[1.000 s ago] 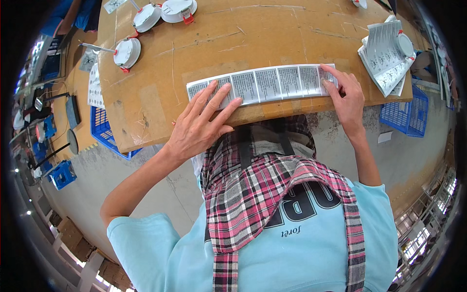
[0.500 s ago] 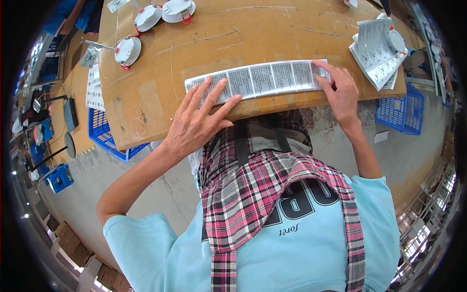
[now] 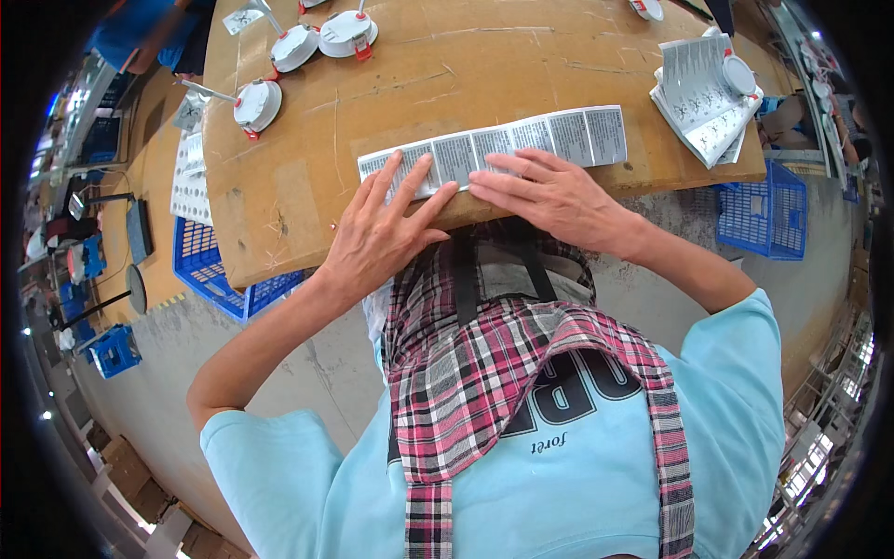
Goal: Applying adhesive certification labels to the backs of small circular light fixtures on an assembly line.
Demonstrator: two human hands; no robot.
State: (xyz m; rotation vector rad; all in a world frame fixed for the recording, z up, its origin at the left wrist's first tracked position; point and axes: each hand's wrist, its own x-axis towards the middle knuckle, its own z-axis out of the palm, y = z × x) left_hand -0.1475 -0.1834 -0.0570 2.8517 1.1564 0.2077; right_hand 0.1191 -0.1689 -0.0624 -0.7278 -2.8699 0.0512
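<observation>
A long folded paper leaflet, white with grey printed panels, lies along the near edge of the brown table. My left hand rests on its left end, fingers spread flat over the panels. On the middle of the strip lies my right hand, fingers stretched out and pointing left, close to the left fingertips. The leaflet's right end is uncovered and lies slightly raised or curved at its tip. Parts of its lower left edge are hidden under my fingers.
Round white downlights with red clips stand at the table's far left. A stack of printed sheets, with a white round lamp on it, sits at the right. Blue crates stand below both sides. A person is at far left.
My right hand has left the leaflet's right end and slid left to its middle, now lying flat. My left hand stays in place.
</observation>
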